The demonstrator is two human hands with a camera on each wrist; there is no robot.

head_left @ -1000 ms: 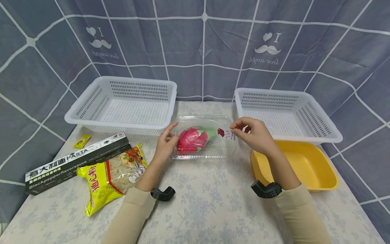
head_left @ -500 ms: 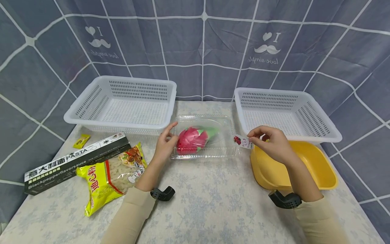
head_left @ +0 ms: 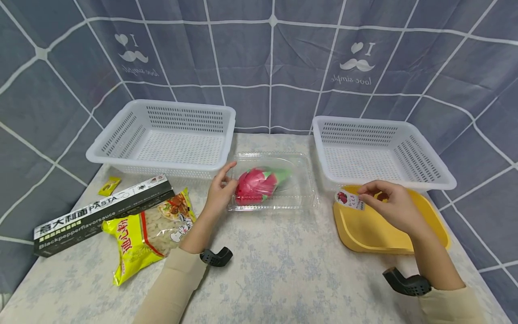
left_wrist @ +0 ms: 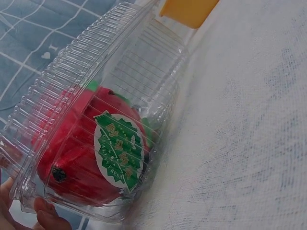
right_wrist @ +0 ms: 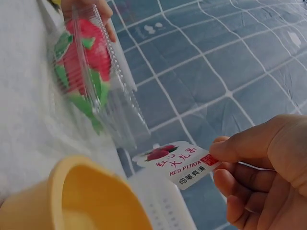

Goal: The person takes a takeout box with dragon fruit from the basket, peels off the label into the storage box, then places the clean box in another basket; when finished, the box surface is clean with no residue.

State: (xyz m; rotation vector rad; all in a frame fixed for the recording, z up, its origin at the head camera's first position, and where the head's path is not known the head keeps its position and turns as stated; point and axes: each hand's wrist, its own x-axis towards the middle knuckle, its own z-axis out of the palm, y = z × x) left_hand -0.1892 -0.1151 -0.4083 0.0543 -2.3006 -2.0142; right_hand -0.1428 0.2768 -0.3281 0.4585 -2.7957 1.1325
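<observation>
My right hand [head_left: 390,204] pinches a small white sticker label [head_left: 350,199] by one end, between thumb and forefinger, over the near left part of the yellow tub [head_left: 372,231]. The label [right_wrist: 175,160] carries a red fruit picture and reads "RED PITAYA" in the right wrist view. A lidded clear plastic box [head_left: 297,191] lies in the middle of the table. Inside it is a dragon fruit [head_left: 255,186], pink with green tips. My left hand [head_left: 220,191] holds the box at its left end, thumb at the near corner. A green oval sticker [left_wrist: 120,149] shows on the fruit's side.
White perforated baskets stand at the back left [head_left: 182,144] and back right [head_left: 364,166]. At left lie a black pasta box [head_left: 105,216], a yellow bag of pasta [head_left: 151,231] and a small yellow packet [head_left: 109,186]. A gridded curtain [head_left: 251,67] hangs behind.
The sticker label has come off the plastic box's lid. My right hand has carried it right and slightly nearer, over the tub. My left hand stays at the box.
</observation>
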